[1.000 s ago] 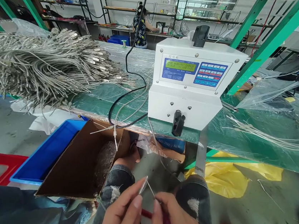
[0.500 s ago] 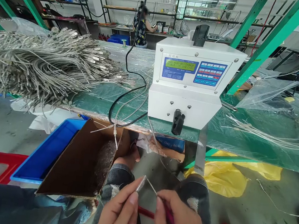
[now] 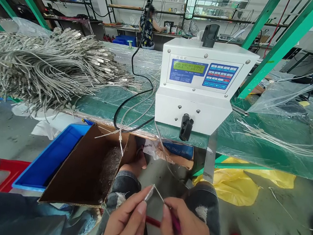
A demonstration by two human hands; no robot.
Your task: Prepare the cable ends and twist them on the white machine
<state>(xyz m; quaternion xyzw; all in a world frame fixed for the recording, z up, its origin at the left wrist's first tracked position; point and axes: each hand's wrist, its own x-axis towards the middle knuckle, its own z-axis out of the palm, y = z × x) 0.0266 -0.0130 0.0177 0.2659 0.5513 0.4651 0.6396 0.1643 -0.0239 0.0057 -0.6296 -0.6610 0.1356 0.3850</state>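
Observation:
Between thumb and forefinger, my left hand pinches a small silvery cable end. My right hand is closed around a thin pointed pick with a magenta handle, mostly hidden in the fingers. The pick's slender metal shaft angles up and left, its tip at or close to the top of the cable end; I cannot tell whether they touch. Both hands are low in front, over my knees. A white machine with a display, a keypad and a black clamp stands on the bench beyond them.
A large heap of silvery cables lies on the bench to the left. Below are an open cardboard box and a blue tub. Loose cables lie at right. A person sits across the room.
Both hands stay nearly in place. The pick and cable end have shifted very slightly; the machine's display text differs a little.

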